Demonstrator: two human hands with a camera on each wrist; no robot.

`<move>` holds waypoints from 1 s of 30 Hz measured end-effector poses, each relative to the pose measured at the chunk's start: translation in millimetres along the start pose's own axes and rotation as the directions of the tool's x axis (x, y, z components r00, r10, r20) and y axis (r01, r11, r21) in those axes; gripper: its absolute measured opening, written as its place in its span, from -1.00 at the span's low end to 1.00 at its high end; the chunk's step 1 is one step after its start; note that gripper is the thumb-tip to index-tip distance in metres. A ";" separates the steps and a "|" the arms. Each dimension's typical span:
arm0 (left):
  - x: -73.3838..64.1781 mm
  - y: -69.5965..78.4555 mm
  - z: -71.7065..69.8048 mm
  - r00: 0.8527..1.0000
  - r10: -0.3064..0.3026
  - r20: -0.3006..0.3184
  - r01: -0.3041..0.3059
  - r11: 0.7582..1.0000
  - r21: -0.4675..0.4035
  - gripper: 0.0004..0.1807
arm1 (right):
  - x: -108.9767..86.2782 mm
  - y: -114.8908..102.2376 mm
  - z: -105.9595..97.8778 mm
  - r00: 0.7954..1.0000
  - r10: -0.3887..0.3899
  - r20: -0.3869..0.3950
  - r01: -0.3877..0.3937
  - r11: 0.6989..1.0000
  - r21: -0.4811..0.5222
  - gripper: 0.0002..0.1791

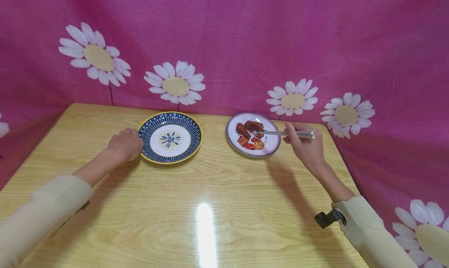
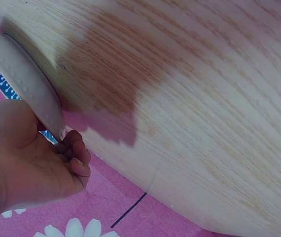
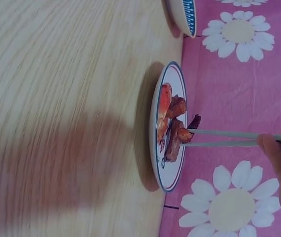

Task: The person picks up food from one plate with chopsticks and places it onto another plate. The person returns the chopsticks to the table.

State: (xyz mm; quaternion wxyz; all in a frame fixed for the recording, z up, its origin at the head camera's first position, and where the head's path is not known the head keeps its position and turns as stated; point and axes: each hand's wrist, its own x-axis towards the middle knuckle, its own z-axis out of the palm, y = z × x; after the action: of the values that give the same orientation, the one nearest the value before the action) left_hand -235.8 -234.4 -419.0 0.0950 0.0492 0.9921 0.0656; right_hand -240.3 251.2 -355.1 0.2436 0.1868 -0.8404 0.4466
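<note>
At the back left of the table lies a round plate [image 1: 191, 143] with a blue patterned border and yellow rim. My left hand [image 1: 126, 144] pinches its left edge; in the left wrist view the curled fingers [image 2: 79, 155] meet at the rim. My right hand [image 1: 308, 147] holds a pair of metal chopsticks [image 1: 280, 133] above a smaller white plate [image 1: 271, 143]. On that plate sit several food pieces, among them a reddish-orange shrimp [image 3: 164, 101] and brown meat [image 3: 174, 140]. The chopstick tips close around a small brown piece [image 3: 185, 135] over the meat.
A light wood-grain table [image 1: 158, 221] carries both plates near its back edge. Pink cloth [image 1: 231, 45] with large white daisies hangs behind and beside it. A black wrist device [image 1: 329, 218] sits at my right sleeve.
</note>
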 end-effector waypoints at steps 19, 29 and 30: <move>1.2 -1.9 1.3 1.000 -0.004 0.007 0.004 1.000 0.001 -0.57 | -5.2 27.0 -8.1 0.999 -0.021 0.025 0.023 0.996 -0.088 -0.73; 2.9 -3.3 2.1 1.000 -0.009 0.013 0.009 1.000 0.000 -0.56 | -7.6 31.9 -11.6 0.997 -0.065 0.043 0.071 0.983 -0.171 -0.76; 2.7 -3.3 2.1 1.000 -0.009 0.015 0.009 1.000 0.001 -0.55 | -7.7 32.6 -11.5 0.996 -0.074 0.045 0.081 0.980 -0.184 -0.76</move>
State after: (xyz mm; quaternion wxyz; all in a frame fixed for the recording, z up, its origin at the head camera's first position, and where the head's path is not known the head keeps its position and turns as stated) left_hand -238.3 -237.1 -422.0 0.1025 0.0450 0.9916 0.0644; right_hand -248.5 279.0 -375.5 0.2611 0.2044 -0.8749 0.3529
